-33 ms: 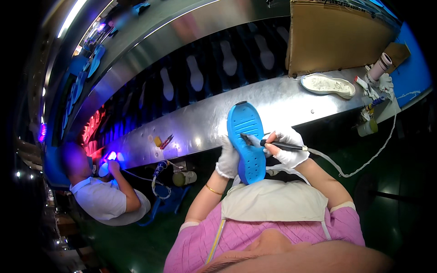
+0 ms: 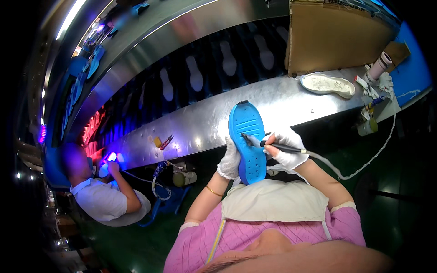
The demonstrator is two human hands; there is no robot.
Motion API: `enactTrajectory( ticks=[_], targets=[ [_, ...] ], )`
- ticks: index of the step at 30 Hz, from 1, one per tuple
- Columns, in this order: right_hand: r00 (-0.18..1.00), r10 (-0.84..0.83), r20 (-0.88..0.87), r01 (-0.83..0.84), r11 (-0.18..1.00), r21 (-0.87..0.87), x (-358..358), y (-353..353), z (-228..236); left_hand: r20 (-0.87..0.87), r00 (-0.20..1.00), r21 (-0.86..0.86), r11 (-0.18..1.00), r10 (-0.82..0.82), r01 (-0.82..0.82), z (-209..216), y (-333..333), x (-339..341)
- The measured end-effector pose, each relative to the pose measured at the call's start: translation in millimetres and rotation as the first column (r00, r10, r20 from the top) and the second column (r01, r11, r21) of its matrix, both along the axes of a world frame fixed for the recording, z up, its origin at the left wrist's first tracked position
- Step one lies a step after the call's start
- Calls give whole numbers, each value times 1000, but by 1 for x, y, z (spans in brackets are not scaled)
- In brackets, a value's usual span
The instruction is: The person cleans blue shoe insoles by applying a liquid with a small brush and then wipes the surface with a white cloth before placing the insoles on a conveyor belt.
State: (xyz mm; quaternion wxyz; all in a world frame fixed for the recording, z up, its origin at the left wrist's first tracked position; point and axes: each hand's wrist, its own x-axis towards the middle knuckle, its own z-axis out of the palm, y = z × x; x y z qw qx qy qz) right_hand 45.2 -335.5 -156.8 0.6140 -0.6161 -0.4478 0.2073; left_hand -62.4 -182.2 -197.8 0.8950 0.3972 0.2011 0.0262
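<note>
A blue shoe sole (image 2: pixel 251 159) is held upright in front of my body, its ridged and dimpled face toward me. My gloved left hand (image 2: pixel 230 160) grips its left edge, the fingers partly hidden behind it. In my gloved right hand (image 2: pixel 287 148), whose thumb and a fingertip are bare, is a black-handled brush (image 2: pixel 290 148). Its dark bristles touch the sole's face near the middle, below the raised ridges. A pale hose (image 2: pixel 334 170) runs from the brush's rear end off to the right.
Beyond my hands runs a metal ledge (image 2: pixel 191 120) with red-handled pliers (image 2: pixel 167 142), a white-filled sole (image 2: pixel 327 85) and a cardboard box (image 2: pixel 339 38). Behind it, dark soles line a conveyor (image 2: pixel 195 75). A co-worker (image 2: pixel 107 200) sits at the left, near a jar (image 2: pixel 184 178).
The blue sole has shifted very slightly to the right along with my left hand. The brush stays against the sole's middle.
</note>
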Motion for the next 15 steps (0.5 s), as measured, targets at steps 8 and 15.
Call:
enactTrajectory(
  ticks=[8,15],
  targets=[
    [1000,-9,-18,10,994,105,8,14,-5,215,966,-209,973,140,-95,13,7,33],
    [946,-30,-322,57,996,76,7,19,7,483,793,-325,917,370,-230,22,32,52]
  ],
)
